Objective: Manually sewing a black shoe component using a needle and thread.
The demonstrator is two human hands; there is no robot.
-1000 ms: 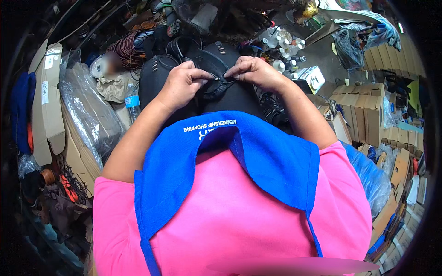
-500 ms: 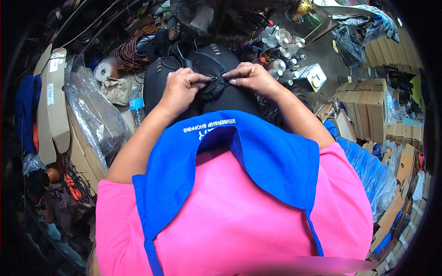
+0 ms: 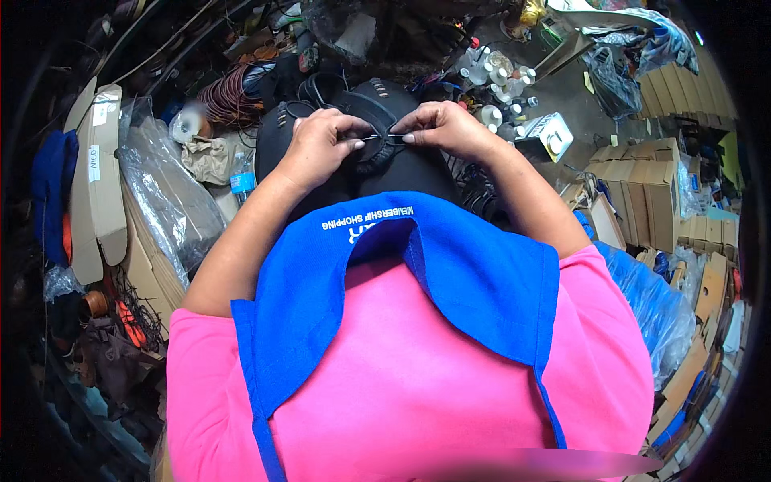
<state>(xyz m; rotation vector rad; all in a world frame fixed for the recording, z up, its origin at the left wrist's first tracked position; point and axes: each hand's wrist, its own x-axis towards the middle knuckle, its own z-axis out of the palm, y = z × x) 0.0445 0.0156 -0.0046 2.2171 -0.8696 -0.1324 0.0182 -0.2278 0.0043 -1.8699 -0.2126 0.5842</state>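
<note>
Over my black-clad lap, my left hand (image 3: 325, 146) and my right hand (image 3: 443, 130) face each other a short gap apart. Each pinches thumb against fingertips on a thin black cord (image 3: 385, 136), with short ends or strands of it showing between them. How the cord runs inside the fingers is too small to tell. Below it on my lap sits a dark ribbed coil (image 3: 371, 165), partly covered by my left hand. A black band (image 3: 363, 104) curves across my lap just beyond the hands.
To the right stand several bottles (image 3: 499, 72) and a white square container (image 3: 544, 136). Cardboard boxes (image 3: 638, 189) are stacked farther right. On the left lie a clear plastic sheet (image 3: 165, 201), a water bottle (image 3: 242, 178), a coil of brown cord (image 3: 233, 96) and a long cardboard piece (image 3: 102, 177).
Both hands keep their pinch on the cord. My right hand has shifted slightly right and turned a little, and the gap between the hands is slightly wider.
</note>
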